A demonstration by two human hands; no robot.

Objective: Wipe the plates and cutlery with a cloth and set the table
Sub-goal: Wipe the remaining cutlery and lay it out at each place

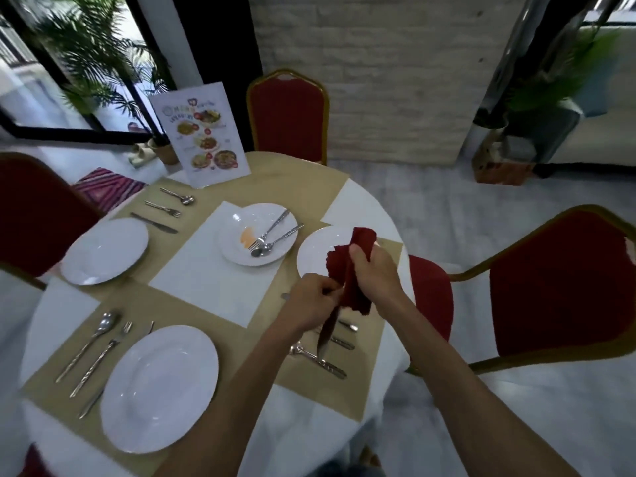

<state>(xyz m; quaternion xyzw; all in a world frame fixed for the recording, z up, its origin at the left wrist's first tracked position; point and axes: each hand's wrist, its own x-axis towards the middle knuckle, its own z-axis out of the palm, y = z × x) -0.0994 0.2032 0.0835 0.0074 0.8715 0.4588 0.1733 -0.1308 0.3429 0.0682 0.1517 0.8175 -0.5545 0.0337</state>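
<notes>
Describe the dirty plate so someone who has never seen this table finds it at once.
On the round table, find the white mat at its middle, before the standing menu card. The plate lies on that mat's far right corner. Alone among the four plates, it holds a fork and spoon and bears an orange smear.

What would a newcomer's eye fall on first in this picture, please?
The red cloth, at the right edge of the table: the right hand grips it while the left hand holds a knife against it. Next, the centre plate, smeared orange, with a fork and spoon lying on it.
</notes>
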